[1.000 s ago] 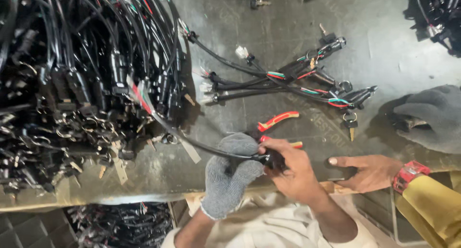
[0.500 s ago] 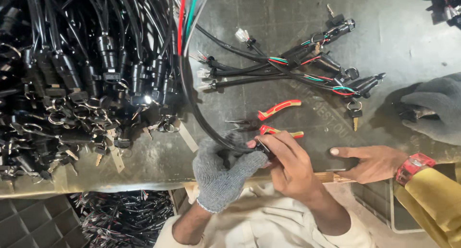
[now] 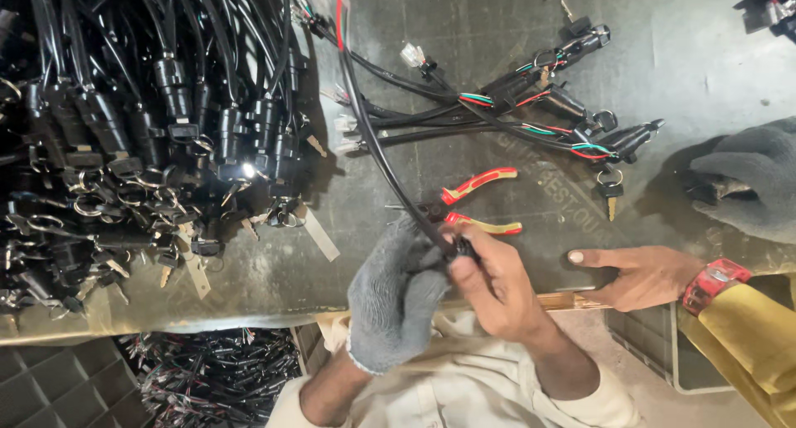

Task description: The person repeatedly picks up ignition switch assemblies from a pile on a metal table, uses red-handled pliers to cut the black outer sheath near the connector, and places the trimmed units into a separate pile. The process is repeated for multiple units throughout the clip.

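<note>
My left hand [image 3: 396, 294], in a grey knit glove, and my bare right hand [image 3: 489, 279] meet at the near edge of a metal table [image 3: 464, 13]. Both grip the end of a black cable [image 3: 365, 121] that runs up and away across the table. My right fingers pinch a small black part on the cable's end. Red-handled pliers [image 3: 474, 202] lie on the table just beyond my hands, touching neither.
A big heap of black wired switches with keys [image 3: 141, 138] fills the left. A smaller bundle with coloured wires [image 3: 531, 104] lies at the centre right. Another person's bare hand [image 3: 638, 274] with a red watch rests to the right; a grey-gloved hand [image 3: 750, 179] is beyond it.
The black cable has swung to the right and now stands more upright across the table. My hands stay closed on its end and have shifted slightly right.
</note>
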